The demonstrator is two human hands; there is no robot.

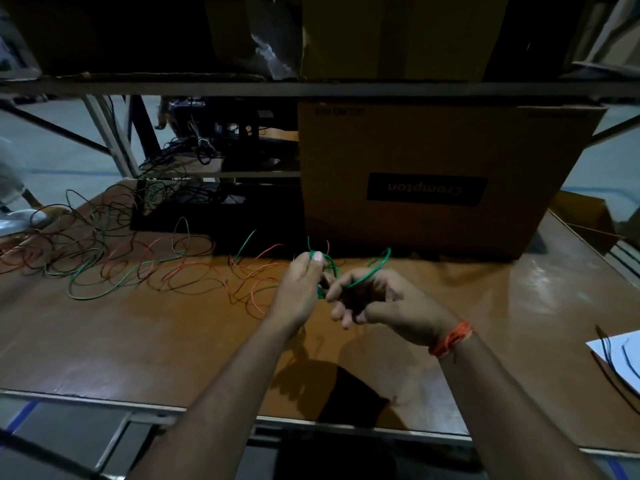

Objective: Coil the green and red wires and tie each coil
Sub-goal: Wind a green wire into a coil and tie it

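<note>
Left hand (300, 285) and right hand (377, 299) both pinch a small green wire coil (329, 271) above the wooden table (173, 334).
Fingers hide most of the coil; loose red wires (256, 289) lie tangled at left, dim and hard to separate.

Your left hand (300, 289) pinches a small green coil (327, 271) between thumb and fingertips, held above the table (138, 341). Your right hand (377, 299) grips a green strand (375, 263) that leaves the coil and arcs up to the right; an orange thread (450, 339) circles that wrist. Loose red wires (252, 278) lie on the table just left of your hands, and a tangle (86, 251) of red, green and dark wire spreads further left. A cardboard box (433, 174) stands behind. White paper (620, 355) sits at the right edge.
</note>
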